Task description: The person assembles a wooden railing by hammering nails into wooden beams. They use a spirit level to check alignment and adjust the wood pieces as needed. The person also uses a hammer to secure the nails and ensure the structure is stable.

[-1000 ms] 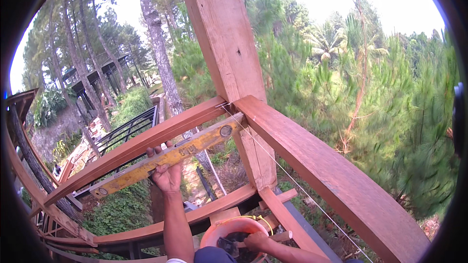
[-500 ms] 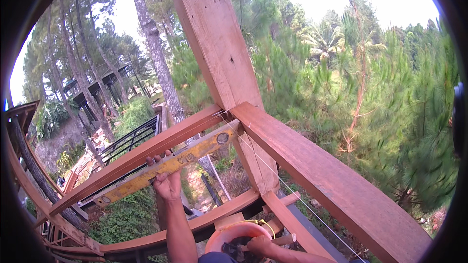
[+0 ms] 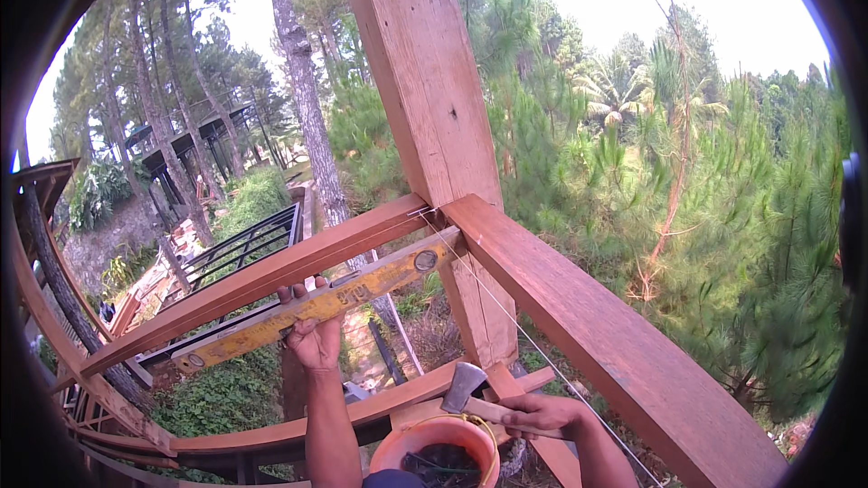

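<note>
My left hand (image 3: pixel 312 334) grips a long yellow spirit level (image 3: pixel 316 307) and presses it flat against the side of a sloping wooden rail (image 3: pixel 262 278). The level's right end reaches the thick upright wooden post (image 3: pixel 434 126). My right hand (image 3: pixel 542 416) is closed on the wooden handle of a hammer (image 3: pixel 470 393), whose steel head sits just above an orange bucket (image 3: pixel 434 447). A second wide rail (image 3: pixel 597 343) runs from the post down to the right, with a thin taut string (image 3: pixel 533 343) stretched along it.
A lower wooden rail (image 3: pixel 271 438) curves beneath the level. Beyond the railing the ground drops away to bushes, a black metal fence (image 3: pixel 235 248), roofed structures and tall pine trees. The bucket holds dark contents.
My right hand has lifted the hammer out from the bucket area into view. The left hand still holds the level on the rail; the view has tilted slightly.
</note>
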### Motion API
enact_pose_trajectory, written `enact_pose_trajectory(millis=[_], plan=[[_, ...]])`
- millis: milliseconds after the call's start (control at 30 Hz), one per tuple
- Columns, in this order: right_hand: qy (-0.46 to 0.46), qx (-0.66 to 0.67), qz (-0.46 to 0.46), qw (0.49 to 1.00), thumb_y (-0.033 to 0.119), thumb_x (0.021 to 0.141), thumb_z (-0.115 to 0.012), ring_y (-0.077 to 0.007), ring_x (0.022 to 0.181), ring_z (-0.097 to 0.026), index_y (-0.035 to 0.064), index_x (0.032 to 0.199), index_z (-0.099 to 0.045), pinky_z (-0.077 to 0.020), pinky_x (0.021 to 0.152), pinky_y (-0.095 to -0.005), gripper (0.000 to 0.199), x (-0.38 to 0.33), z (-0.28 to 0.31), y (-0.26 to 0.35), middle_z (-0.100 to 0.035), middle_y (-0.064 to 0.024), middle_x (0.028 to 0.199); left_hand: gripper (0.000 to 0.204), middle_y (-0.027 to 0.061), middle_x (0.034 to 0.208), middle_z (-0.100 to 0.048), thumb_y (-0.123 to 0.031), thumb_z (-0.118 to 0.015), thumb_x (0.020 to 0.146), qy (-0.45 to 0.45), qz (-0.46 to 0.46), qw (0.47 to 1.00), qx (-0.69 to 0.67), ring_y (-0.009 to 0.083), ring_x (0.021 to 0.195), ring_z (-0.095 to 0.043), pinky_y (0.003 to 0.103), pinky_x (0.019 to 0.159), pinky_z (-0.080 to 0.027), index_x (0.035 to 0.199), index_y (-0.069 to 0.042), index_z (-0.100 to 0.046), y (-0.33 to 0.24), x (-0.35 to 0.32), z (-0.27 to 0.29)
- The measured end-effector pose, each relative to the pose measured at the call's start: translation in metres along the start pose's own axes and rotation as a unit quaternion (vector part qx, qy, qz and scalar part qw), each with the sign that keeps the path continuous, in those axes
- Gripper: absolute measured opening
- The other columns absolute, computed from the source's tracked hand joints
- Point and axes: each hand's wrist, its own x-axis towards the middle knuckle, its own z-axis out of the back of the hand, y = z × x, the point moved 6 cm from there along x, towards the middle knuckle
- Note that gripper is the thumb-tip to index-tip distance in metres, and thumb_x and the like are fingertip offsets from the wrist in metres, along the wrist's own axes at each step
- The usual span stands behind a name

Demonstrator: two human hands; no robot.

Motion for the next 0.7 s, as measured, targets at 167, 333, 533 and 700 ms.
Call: enact_pose_trajectory(millis=[167, 333, 533, 700], plan=[[-0.306, 0.112, 0.137, 0.936, 0.031, 0.103, -0.062, -0.0084, 0.067, -0.056, 0.0035, 0.117, -0.059, -0.0468, 0.059, -0.0252, 0.031, -0.038, 0.083, 0.001, -0.059, 0.0000, 0.081, 0.076, -0.0002, 0.136, -0.064, 0.010, -0.063, 0.072, 0.013, 0.003, 1.000, 0.008, 0.0339, 0.142, -0.045, 0.070, 0.117, -0.032, 0.139, -0.024, -0.058, -0.001, 0.001, -0.004], [-0.430, 0.164, 0.172, 0.871, 0.031, 0.103, -0.062, -0.0082, 0.067, -0.056, 0.0036, 0.116, -0.059, -0.0468, 0.059, -0.0253, 0.031, -0.023, 0.085, -0.010, -0.059, 0.0000, 0.081, 0.074, 0.0000, 0.135, -0.065, 0.009, -0.064, 0.073, 0.006, -0.001, 1.000, 0.017, 0.0336, 0.142, -0.044, 0.070, 0.116, -0.033, 0.139, -0.024, -0.058, 0.000, 0.001, -0.007], [-0.465, 0.173, 0.192, 0.847, 0.032, 0.104, -0.062, -0.0081, 0.067, -0.056, 0.0038, 0.116, -0.059, -0.0468, 0.059, -0.0253, 0.031, -0.009, 0.092, -0.002, -0.059, 0.0000, 0.081, 0.073, 0.0000, 0.136, -0.064, 0.008, -0.065, 0.073, 0.014, -0.003, 0.999, 0.032, 0.0337, 0.143, -0.043, 0.069, 0.116, -0.034, 0.138, -0.024, -0.059, -0.002, 0.002, -0.009], [-0.483, 0.164, 0.214, 0.833, 0.033, 0.104, -0.062, -0.0079, 0.067, -0.056, 0.0040, 0.116, -0.059, -0.0469, 0.059, -0.0253, 0.031, -0.007, 0.105, 0.012, -0.059, 0.0000, 0.081, 0.073, -0.0002, 0.137, -0.063, 0.008, -0.065, 0.073, 0.024, -0.003, 0.999, 0.039, 0.0340, 0.142, -0.044, 0.068, 0.117, -0.033, 0.138, -0.024, -0.059, -0.003, 0.001, -0.010]])
